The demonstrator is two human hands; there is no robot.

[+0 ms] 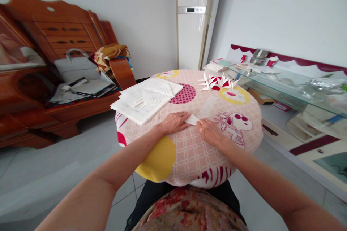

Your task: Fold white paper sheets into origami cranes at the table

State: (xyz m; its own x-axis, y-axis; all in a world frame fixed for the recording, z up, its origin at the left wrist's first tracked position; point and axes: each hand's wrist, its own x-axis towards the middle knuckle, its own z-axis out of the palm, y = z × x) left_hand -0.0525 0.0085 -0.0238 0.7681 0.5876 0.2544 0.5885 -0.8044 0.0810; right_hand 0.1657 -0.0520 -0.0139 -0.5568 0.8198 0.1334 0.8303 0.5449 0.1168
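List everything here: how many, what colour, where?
Round table: 1, pink patterned, centre
Small paper: 1, white, mid-table
Paper pile: 1, white, table's left
Folded paper figures: several, white, table's far right
Bench: 1, brown, left
Handbag: 1, grey, on the bench
Patterned cloth: 1, brown and white, bench's right end
Tall appliance: 1, cream, back
Cabinet: 1, white and maroon, right
Other small items: uncounted, mixed colours, bench and cabinet
Left hand: 1, bare, touching small paper
Right hand: 1, bare, touching small paper
Legs: 2, dark-clad, bottom
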